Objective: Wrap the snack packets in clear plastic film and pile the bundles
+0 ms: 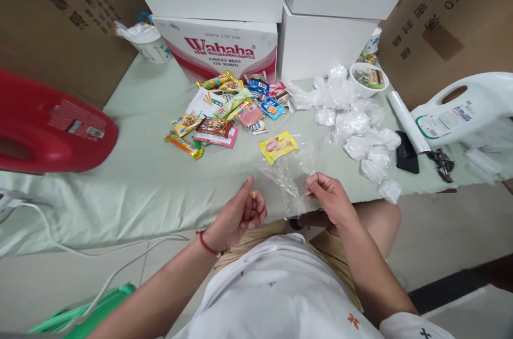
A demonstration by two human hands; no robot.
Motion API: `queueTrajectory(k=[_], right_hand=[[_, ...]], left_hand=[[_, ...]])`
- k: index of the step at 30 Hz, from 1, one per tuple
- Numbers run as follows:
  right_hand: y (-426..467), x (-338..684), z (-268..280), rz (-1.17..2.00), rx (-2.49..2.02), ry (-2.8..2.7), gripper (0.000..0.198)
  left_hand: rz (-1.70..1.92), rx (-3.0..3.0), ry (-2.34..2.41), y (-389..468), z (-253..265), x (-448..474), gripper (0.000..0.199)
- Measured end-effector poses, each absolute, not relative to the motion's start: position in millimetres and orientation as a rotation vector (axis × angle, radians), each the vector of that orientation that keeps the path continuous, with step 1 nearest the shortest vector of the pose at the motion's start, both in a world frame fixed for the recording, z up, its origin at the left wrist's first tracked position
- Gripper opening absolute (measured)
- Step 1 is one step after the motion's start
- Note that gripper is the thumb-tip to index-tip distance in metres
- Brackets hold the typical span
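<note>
My right hand (pixel 331 197) pinches the edge of a clear plastic bag (pixel 290 173) at the table's front edge. The bag looks loose and crumpled. A yellow snack packet (pixel 278 147) lies flat at the bag's far end; whether it is inside the plastic or only beside it, I cannot tell. To the left of the bag, my left hand (pixel 240 210) is held with its fingers half curled and the thumb standing apart, nothing visible in it. A small gold-coloured spot, perhaps a ring, shows near its fingers. Beyond both hands is a pile of wrapped snacks (pixel 214 126).
Crumpled clear plastic bags (pixel 352 120) are heaped right of the snacks. Farther right are a white tub (pixel 368 79), a plastic roll (pixel 407 122), a black phone-like object (pixel 407 153) and a white jug (pixel 465 109). A red jug (pixel 56 122) stands left; a Wahaha carton (pixel 224 50) stands behind.
</note>
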State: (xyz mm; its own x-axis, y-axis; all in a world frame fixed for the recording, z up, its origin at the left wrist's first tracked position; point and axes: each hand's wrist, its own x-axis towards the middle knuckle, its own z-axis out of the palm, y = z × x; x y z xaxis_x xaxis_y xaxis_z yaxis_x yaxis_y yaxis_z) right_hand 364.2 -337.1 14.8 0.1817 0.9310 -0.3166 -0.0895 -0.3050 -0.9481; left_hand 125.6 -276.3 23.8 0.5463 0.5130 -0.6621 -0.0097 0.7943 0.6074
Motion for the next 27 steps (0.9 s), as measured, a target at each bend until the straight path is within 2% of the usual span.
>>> queueTrajectory(k=[3,7,18,27], right_hand=[[-338.9,350.4,21.1,1.235,-1.476,-1.049,0.044],[-341.0,347.7,23.6,1.259,-1.471,-1.180,0.045],[-347.9,396.9,16.7,1.414,-1.387,-0.645,0.048],[-347.4,437.7,13.9,1.476,-1.453,-0.677,0.047]], left_hand=[[0.264,0.616,0.943,-286.2,25.8,142.4,0.079],[0.351,0.743,0.957,-285.2,21.2,164.4,0.061],[0.552,0.755,0.995,-276.4,21.7,119.2,0.053],[0.495,0.914,1.067,-269.4,18.7,70.5,0.056]])
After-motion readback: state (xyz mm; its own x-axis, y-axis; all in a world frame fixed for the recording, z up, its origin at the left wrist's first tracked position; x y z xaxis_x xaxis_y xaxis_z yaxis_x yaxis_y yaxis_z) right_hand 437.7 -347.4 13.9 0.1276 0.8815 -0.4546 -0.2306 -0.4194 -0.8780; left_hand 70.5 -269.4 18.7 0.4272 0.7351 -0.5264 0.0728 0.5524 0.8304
